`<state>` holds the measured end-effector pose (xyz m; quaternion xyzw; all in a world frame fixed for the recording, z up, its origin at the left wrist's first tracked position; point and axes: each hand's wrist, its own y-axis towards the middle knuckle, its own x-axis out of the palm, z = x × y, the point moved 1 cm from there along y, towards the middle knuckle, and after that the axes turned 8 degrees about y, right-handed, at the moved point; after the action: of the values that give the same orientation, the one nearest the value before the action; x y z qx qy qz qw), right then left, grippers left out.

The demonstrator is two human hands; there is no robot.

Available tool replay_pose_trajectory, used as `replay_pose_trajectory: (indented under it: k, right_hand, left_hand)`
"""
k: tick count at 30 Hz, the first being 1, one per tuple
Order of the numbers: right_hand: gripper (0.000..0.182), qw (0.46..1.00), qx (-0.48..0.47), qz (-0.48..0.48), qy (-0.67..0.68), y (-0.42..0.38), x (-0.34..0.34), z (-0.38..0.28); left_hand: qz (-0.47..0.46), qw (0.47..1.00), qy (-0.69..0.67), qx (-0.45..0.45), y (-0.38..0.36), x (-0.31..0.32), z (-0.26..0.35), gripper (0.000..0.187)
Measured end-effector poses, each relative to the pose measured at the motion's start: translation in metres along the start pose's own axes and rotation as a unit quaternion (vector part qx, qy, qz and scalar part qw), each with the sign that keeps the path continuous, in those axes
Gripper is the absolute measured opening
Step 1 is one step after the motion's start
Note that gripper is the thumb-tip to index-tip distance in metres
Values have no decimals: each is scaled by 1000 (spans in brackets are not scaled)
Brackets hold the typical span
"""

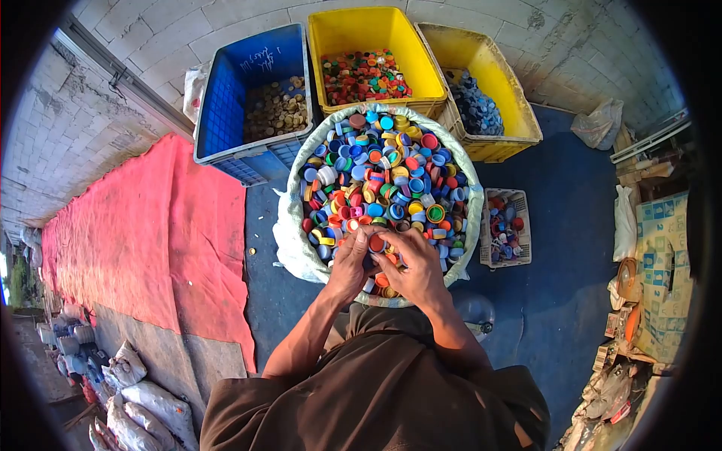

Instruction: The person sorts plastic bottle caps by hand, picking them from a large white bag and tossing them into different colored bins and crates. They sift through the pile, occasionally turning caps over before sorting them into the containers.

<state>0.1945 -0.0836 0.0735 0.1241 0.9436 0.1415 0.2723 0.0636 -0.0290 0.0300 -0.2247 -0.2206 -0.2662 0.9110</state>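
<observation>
A large round sack point(475, 199) with a rolled pale-green rim stands right in front of me, heaped with plastic bottle caps point(376, 177) in many colours. Over the near part of the heap, my left hand point(349, 264) and my right hand point(415, 269) meet. Between their fingertips they pinch a bottle cap point(377, 243) that looks red inside. Both hands are closed on it, and the fingers hide part of it. Loose caps lie just beyond and beneath the hands.
Behind the sack stand a blue crate point(218, 98) of yellowish caps, a yellow crate point(361, 34) of mostly red and orange ones, and another yellow crate point(481, 64) of bluish ones. A small basket point(526, 255) is at right. Red cloth point(150, 240) covers the left floor.
</observation>
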Motion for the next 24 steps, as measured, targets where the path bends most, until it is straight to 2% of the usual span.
replay_pose_trajectory:
  k: [3, 6, 9, 12, 15, 18, 19, 22, 24]
  right_hand:
    - [40, 999, -2, -1, -38, -1, 3, 0]
    - [38, 1000, 9, 1, 25, 3, 6, 3]
    - [38, 1000, -4, 0, 28, 8, 3, 4]
    - [34, 999, -24, 6, 26, 8, 4, 11]
    - [29, 999, 33, 4, 40, 8, 2, 8]
    - [26, 998, 9, -16, 52, -4, 9, 14]
    - [26, 998, -24, 15, 63, -4, 13, 15]
    - [32, 995, 5, 52, 81, -2, 14, 13]
    - [34, 996, -9, 44, 74, 2, 10, 14]
  left_hand:
    - [-22, 998, 42, 29, 0, -6, -4, 46]
    - [25, 996, 82, 39, 0, -5, -11, 42]
    - [3, 988, 137, 72, 0, -7, -13, 43]
    - [-6, 987, 144, 67, 1, -8, -14, 43]
    - [-4, 985, 148, 90, 1, 1, -11, 43]
    - [-6, 991, 122, 51, 2, -5, -5, 42]
    - [-3, 984, 157, 81, 6, -9, -4, 41]
    - [14, 990, 124, 60, 5, -9, 3, 41]
    - [17, 994, 96, 52, 4, -9, 2, 42]
